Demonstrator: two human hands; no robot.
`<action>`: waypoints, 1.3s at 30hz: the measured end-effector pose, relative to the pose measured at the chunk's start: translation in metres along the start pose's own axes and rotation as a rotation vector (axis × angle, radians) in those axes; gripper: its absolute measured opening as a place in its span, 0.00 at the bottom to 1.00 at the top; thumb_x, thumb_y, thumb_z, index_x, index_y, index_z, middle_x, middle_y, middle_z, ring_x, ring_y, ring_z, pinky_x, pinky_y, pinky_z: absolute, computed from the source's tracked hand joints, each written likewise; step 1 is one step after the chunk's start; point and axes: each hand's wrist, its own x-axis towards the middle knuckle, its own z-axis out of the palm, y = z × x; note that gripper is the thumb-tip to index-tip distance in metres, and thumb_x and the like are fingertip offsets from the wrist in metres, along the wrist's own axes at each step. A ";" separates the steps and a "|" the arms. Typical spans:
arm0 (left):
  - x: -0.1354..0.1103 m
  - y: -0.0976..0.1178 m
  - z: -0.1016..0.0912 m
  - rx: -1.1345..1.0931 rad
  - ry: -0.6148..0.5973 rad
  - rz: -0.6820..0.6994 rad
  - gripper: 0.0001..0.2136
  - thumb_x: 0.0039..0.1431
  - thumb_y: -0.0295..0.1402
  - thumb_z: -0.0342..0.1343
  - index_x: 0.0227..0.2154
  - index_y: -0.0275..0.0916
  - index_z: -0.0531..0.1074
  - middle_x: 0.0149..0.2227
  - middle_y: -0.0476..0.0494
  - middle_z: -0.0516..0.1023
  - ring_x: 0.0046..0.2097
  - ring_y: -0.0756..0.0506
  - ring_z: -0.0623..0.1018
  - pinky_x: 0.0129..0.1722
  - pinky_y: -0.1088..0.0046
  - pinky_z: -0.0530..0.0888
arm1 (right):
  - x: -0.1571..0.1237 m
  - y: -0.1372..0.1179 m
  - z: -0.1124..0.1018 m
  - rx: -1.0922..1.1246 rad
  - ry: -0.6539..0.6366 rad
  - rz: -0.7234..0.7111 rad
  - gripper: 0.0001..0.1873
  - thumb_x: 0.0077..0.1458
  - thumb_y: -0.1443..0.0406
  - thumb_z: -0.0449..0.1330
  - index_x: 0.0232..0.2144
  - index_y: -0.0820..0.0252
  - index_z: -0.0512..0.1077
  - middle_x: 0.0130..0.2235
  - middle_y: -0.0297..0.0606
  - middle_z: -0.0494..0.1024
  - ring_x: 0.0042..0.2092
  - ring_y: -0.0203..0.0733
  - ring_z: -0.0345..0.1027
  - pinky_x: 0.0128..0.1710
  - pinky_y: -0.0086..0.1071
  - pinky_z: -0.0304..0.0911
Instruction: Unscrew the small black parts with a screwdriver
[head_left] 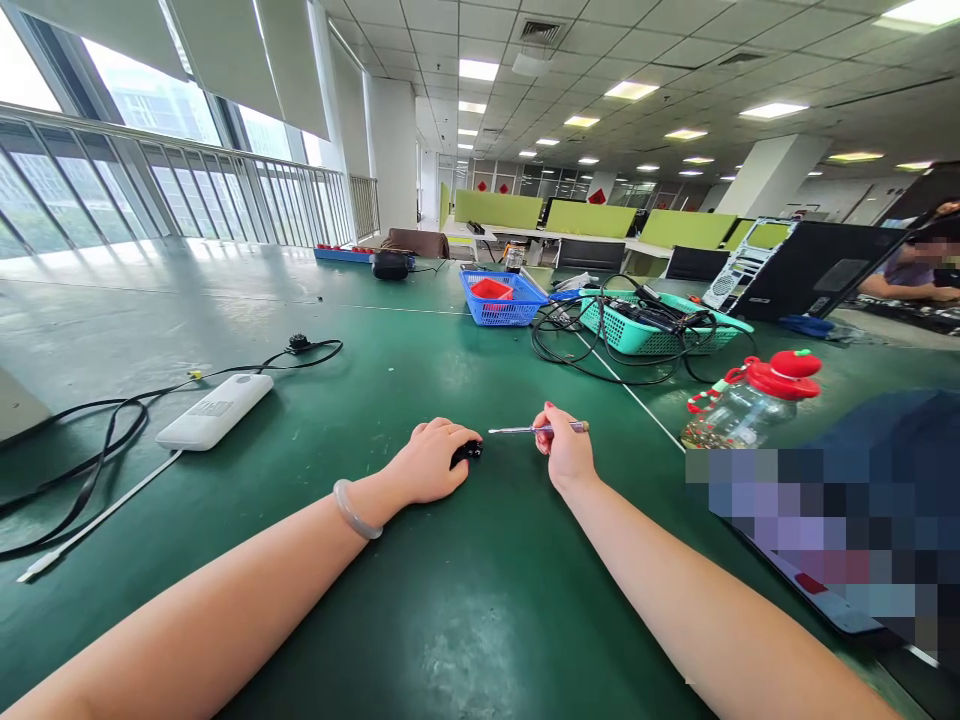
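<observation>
On the green tabletop (pixel 450 560), my left hand (pixel 431 462) is closed round a small black object (pixel 466 453). Only its right end shows past my thumb and fingers, with a few tiny bright spots, so its kind is hidden. A little to the right, my right hand (pixel 566 447) grips a screwdriver (pixel 517 430) by its clear purplish handle. The thin metal shaft points left at the black object, and a short gap separates its tip from it. A pale bangle circles my left wrist.
White power bank (pixel 217 412) and black cables lie at left. Further back stand a blue basket (pixel 502 312) with a red tray and a teal basket (pixel 637 340) heaped with cables. A red-lidded bottle (pixel 742 410) stands at right, near dark cloth (pixel 900 430). Another person sits far right.
</observation>
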 end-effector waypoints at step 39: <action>-0.177 -0.105 -0.138 0.221 0.232 -0.973 0.24 0.49 0.57 0.49 0.38 0.43 0.71 0.35 0.51 0.80 0.36 0.44 0.77 0.33 0.75 0.68 | -0.006 0.000 0.001 -0.057 -0.081 0.002 0.19 0.47 0.54 0.62 0.14 0.59 0.69 0.15 0.29 0.61 0.18 0.31 0.52 0.15 0.27 0.46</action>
